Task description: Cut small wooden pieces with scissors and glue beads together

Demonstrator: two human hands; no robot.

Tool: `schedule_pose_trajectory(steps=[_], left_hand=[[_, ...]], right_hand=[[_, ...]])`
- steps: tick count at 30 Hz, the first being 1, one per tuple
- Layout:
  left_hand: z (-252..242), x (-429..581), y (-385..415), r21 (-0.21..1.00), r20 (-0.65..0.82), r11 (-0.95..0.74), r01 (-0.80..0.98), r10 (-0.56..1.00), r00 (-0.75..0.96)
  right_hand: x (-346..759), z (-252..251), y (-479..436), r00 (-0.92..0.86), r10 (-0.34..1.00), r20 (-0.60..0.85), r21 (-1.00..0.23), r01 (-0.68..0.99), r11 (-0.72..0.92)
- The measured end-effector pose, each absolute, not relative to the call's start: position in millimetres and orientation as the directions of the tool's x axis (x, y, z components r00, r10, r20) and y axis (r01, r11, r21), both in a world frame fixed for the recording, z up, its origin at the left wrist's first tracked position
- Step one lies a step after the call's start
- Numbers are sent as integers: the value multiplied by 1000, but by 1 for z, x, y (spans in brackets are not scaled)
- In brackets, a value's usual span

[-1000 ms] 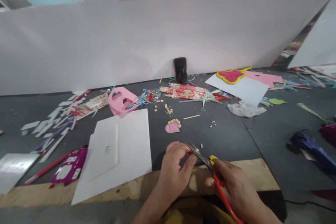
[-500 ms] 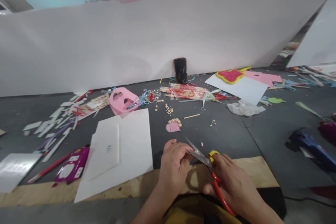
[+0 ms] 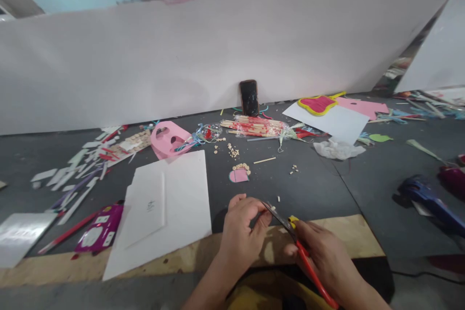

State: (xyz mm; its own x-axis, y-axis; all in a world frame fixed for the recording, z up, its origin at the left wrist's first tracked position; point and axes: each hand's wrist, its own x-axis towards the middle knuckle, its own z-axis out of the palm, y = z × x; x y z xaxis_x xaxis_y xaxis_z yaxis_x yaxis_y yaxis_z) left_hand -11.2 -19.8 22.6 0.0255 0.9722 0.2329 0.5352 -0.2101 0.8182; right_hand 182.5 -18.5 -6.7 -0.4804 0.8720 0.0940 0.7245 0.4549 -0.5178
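My right hand (image 3: 325,259) grips red-and-yellow scissors (image 3: 290,232) by the handles, blades closed and pointing up-left. My left hand (image 3: 241,232) is pinched right at the blade tips, fingers curled on something too small to make out. Both hands hover over the near edge of the dark table, above a strip of bare wood (image 3: 348,232). Just beyond them lies a small pink cut-out (image 3: 239,176) topped with tiny beige bits.
White paper sheets (image 3: 170,208) lie left of my hands, with a purple package (image 3: 98,227) and paper strips (image 3: 72,174) further left. A phone (image 3: 249,97) leans on the white board. A stick bundle (image 3: 254,127), pink shapes (image 3: 167,139) and a blue tool (image 3: 430,203) lie around.
The scissor blades, spread open half a second ago, have closed at my left fingertips. Both hands stay in the same spot.
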Motion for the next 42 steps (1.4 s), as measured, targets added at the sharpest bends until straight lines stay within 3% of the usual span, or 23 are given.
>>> schedule_pose_trajectory(steps=[5,13,26,42], left_hand=[[23,-11,-19,811,244,-213,545,970,16],[20,-12,-20,817,243,-207,538,970,4],[20,-16,-18,797,253,-225,560,967,27],[24,-14,-18,841,181,-189,507,981,65]], right_hand=[[183,-8,-20,-469,882,56,-534,732,423],[182,-4,-17,-479,862,168,-447,742,500],[185,-1,-15,-534,833,145,-383,746,545],[184,-4,-17,-504,847,167,-431,736,523]])
